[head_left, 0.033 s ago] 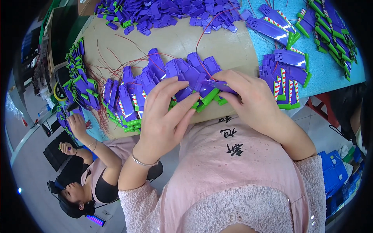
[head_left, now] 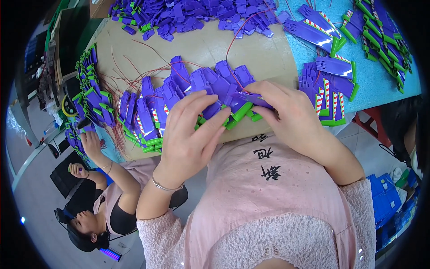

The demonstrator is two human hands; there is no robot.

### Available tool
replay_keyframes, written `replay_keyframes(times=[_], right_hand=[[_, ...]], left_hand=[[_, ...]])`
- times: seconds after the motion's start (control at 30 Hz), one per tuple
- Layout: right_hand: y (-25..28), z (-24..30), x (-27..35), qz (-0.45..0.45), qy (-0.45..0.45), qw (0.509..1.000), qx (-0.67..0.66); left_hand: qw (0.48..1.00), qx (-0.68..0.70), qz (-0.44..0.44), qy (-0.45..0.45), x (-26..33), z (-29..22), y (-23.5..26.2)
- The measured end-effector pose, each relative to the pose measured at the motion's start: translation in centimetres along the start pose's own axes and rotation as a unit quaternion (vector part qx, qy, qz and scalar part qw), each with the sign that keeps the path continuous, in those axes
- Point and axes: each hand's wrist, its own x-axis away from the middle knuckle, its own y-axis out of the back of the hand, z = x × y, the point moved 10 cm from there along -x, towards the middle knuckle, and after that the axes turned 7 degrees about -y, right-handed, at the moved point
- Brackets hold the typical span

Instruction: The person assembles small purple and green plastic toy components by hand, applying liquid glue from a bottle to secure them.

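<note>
My right hand (head_left: 293,112) pinches a purple plastic wing piece (head_left: 256,99) between thumb and fingers, holding it at a tilt over the near edge of the table. Close on its left, my left hand (head_left: 188,130) is closed with bent fingers, its fingertips at the green end (head_left: 242,111) of the wing piece. Fingers hide part of the contact. Just beyond both hands lies a row of purple wing pieces (head_left: 179,74) with green ends, some bearing red-and-white striped edges. A thin red wire (head_left: 229,47) loops up from the held piece's area.
A heap of loose purple parts (head_left: 192,18) covers the table's far side. Striped wing pieces (head_left: 333,71) lie on a blue mat (head_left: 286,49) at right. More green-ended pieces (head_left: 92,85) and red wires sit at left, where a co-worker (head_left: 121,193) works.
My hands stay almost in place, with the left fingers shifting very slightly. At left, the co-worker's raised hand has moved a little to the right.
</note>
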Motion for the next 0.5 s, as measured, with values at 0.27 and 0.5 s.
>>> replay_keyframes(times=[0.27, 0.5], right_hand=[[0.5, 0.9, 0.0, -0.003, 0.029, 0.999, 0.020], [0.1, 1.3, 0.2, 0.031, 0.028, 0.998, 0.046]], left_hand=[[0.980, -0.131, 0.027, -0.146, 0.3, -2.9, -0.5], [0.978, -0.067, 0.021, -0.198, -0.7, -3.6, 0.6]])
